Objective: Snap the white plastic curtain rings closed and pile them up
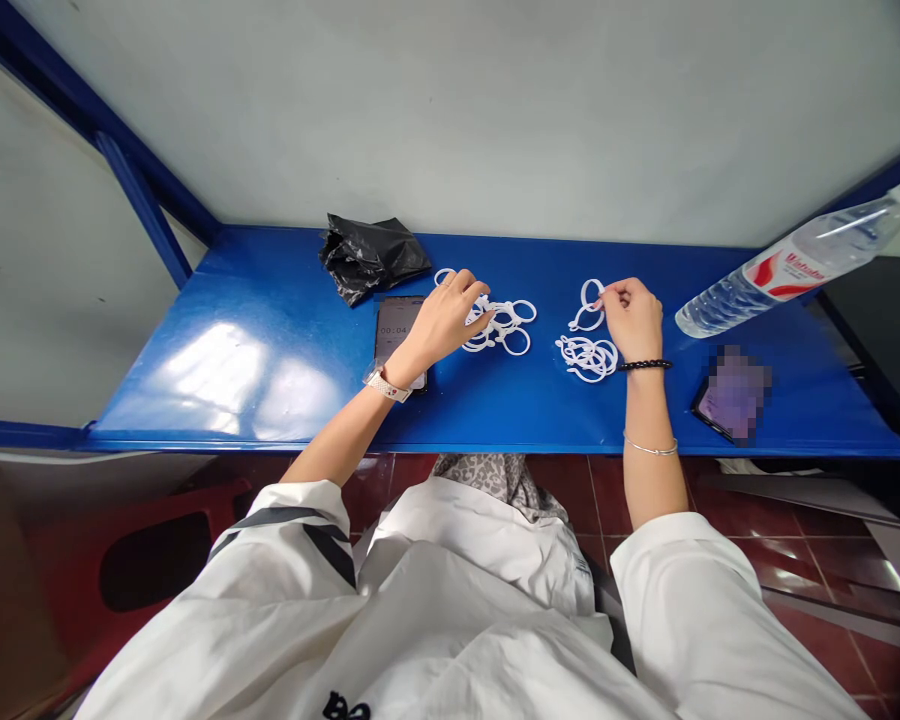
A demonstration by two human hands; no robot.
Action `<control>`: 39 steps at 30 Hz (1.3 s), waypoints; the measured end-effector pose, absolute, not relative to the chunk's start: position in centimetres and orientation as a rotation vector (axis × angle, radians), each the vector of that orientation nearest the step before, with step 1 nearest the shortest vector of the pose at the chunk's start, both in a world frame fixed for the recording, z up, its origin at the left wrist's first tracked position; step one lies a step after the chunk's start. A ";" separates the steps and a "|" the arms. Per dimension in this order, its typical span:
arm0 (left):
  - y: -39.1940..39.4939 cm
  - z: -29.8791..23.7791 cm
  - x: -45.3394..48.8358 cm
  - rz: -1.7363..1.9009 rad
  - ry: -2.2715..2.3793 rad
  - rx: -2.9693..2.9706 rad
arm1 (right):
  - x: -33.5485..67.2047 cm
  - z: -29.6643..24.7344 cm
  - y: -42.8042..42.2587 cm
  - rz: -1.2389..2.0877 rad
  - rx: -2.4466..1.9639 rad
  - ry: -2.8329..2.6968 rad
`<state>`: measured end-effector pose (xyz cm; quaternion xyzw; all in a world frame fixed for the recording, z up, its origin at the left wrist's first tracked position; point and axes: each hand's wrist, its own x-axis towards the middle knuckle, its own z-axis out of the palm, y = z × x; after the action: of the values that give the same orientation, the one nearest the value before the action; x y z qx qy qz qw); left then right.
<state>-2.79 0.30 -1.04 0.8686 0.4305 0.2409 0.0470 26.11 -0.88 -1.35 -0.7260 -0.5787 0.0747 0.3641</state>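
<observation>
My left hand (pixel 446 318) rests with curled fingers on a loose pile of white plastic rings (pixel 511 326) on the blue table (pixel 270 340), its fingertips pinching one of them. My right hand (pixel 634 318) pinches a single white ring (pixel 588 305) between thumb and fingers, just above the table. A second heap of white rings (pixel 586 358) lies beside my right wrist, to its left.
A crumpled black plastic bag (pixel 371 257) lies at the back left. A phone showing a timer (pixel 396 325) sits under my left forearm. A water bottle (pixel 784 268) lies on its side at right, with another phone (pixel 731 395) near the front edge.
</observation>
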 end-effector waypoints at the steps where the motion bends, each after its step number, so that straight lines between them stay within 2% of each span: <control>1: 0.3 -1.0 -2.7 0.730 1.307 2.653 | 26.2 -1.3 -0.8 0.222 -1.838 -1.468; 6: 0.1 -0.9 -2.5 0.722 1.270 2.622 | 26.5 -1.7 -0.4 0.174 -1.682 -1.425; 9: -0.1 -0.7 -2.4 0.768 1.202 2.538 | 26.1 -1.7 -0.4 0.260 -1.573 -1.450; 18: -1.3 0.2 -1.7 0.787 0.796 2.000 | 21.7 0.8 -2.9 1.104 -1.175 -1.461; 22: -1.7 0.4 -1.4 0.688 0.706 1.914 | 20.4 0.8 -3.6 1.336 -1.066 -1.471; 27: -1.7 0.5 -1.4 0.717 0.696 1.676 | 20.2 0.5 -3.8 1.370 -1.003 -1.497; 39: -1.3 0.1 -1.3 1.018 1.124 1.414 | 19.1 0.0 -4.0 1.422 -0.900 -1.779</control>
<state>-1.31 -1.31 0.11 0.5870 0.4665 0.4226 0.5091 19.07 -3.99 -0.03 -0.3458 -0.6833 0.5462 0.3394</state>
